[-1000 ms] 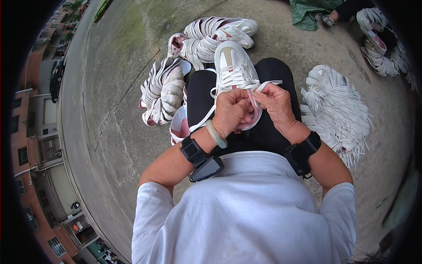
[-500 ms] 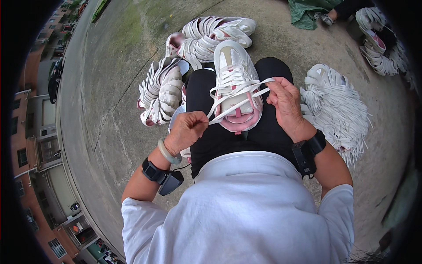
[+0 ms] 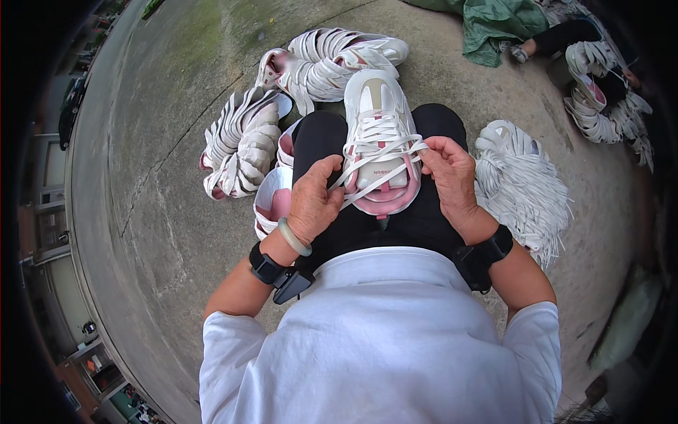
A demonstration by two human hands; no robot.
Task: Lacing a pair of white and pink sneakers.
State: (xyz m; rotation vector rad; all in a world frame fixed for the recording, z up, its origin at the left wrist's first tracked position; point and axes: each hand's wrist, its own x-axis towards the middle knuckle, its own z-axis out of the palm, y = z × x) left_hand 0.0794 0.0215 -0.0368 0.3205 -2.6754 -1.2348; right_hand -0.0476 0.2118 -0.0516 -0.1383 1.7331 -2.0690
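A white sneaker (image 3: 385,99) with pink lining rests between my black-trousered thighs, toe pointing away from me. Its white shoelace (image 3: 387,150) crosses over the tongue, with loops and loose strands near the collar. My left hand (image 3: 318,198) is at the left of the collar, closed on one strand between thumb and fingers. On the right side, my right hand (image 3: 454,177) pinches another strand between thumb and forefinger, beside the top eyelets. The strands run across the tongue between both hands. Each wrist wears a black strapped device.
Rows of nested white and pink shoe pieces (image 3: 244,141) lie on the concrete at left, with more shoes (image 3: 332,63) ahead. A bundle of white laces (image 3: 526,191) lies at right. Farther off are a green sack (image 3: 501,28) and another person's leg (image 3: 565,35).
Both hands have come closer together over the shoe. My left hand has moved up toward the collar and its fingers have loosened from a fist. The lace strands look less stretched out sideways.
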